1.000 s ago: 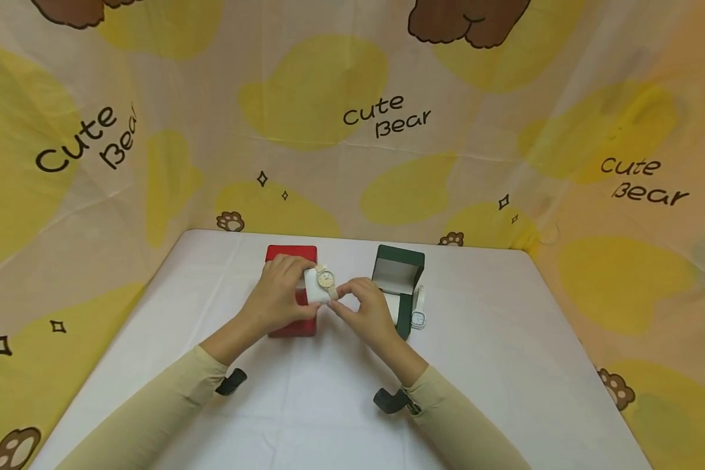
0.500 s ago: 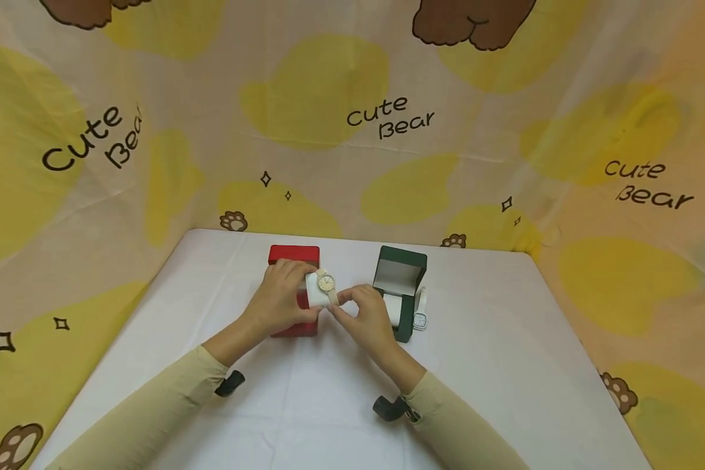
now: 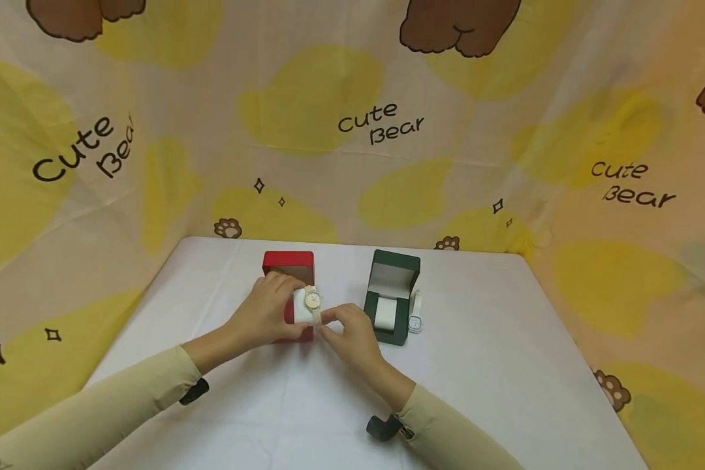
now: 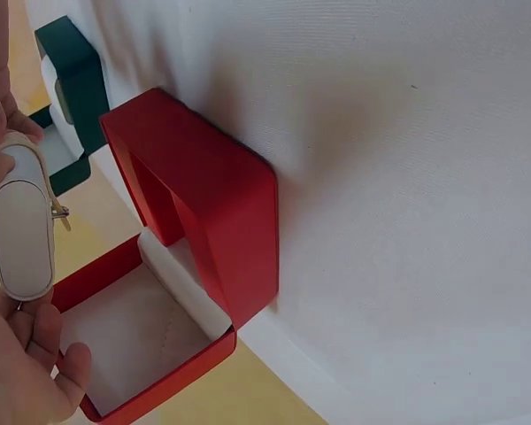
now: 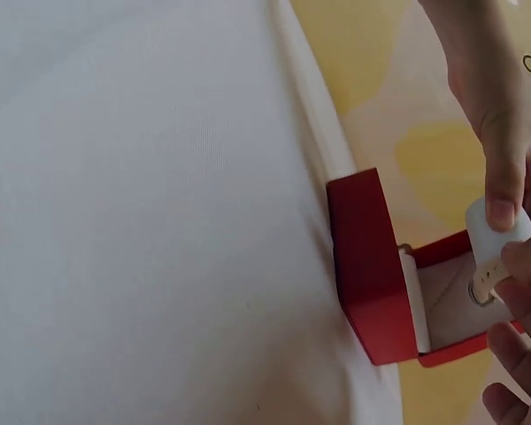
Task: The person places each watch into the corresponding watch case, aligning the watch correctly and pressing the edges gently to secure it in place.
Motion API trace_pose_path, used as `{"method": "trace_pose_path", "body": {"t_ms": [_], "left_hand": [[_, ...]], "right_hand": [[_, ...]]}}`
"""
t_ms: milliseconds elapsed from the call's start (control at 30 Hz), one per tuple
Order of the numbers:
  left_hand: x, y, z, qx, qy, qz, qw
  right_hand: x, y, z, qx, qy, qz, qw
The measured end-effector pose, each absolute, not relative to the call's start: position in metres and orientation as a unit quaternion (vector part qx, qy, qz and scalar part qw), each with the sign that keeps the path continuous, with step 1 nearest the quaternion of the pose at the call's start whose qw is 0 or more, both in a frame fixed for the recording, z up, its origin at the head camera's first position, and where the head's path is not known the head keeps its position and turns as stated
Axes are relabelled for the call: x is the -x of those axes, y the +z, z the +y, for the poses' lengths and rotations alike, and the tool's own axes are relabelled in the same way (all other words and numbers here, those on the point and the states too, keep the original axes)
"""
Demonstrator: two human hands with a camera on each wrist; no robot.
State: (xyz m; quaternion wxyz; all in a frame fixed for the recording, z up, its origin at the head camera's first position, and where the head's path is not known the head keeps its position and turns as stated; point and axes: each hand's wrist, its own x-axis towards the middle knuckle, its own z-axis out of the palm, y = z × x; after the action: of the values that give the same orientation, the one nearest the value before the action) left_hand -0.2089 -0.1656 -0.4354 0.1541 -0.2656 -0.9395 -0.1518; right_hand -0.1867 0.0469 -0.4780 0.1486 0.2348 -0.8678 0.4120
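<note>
A white watch cushion is held by my left hand between thumb and fingers, over the open red watch box. Around the cushion goes a watch with a cream strap and a pale round dial. My right hand pinches the strap's lower end between thumb and index finger. In the right wrist view the strap shows punched holes and a buckle, with my left thumb on the cushion. The left wrist view shows the oval end of the cushion and the red box behind it.
To the right stands an open green watch box with a white cushion in it. Beside it lies a white watch with a squarish face. All rest on a white-covered table, backed by a yellow patterned cloth.
Both hands have moved a little left and nearer to me, with the cushion and watch. The grips stay the same. The green box's cushion is now in full view.
</note>
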Motion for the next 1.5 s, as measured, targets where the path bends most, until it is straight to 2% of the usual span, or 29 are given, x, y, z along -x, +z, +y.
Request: {"method": "trace_pose_path", "body": {"t_ms": [233, 833, 1500], "left_hand": [[0.205, -0.441, -0.168, 0.265, -0.173, -0.936, 0.155], [0.205, -0.43, -0.164, 0.29, -0.227, -0.917, 0.156], [0.208, -0.424, -0.157, 0.303, -0.238, -0.909, 0.157]], "right_hand": [[0.186, -0.479, 0.052, -0.246, 0.432, -0.858, 0.128], [0.219, -0.457, 0.075, -0.314, 0.396, -0.862, 0.047], [0.238, -0.452, 0.085, -0.365, 0.401, -0.839, 0.04]]}}
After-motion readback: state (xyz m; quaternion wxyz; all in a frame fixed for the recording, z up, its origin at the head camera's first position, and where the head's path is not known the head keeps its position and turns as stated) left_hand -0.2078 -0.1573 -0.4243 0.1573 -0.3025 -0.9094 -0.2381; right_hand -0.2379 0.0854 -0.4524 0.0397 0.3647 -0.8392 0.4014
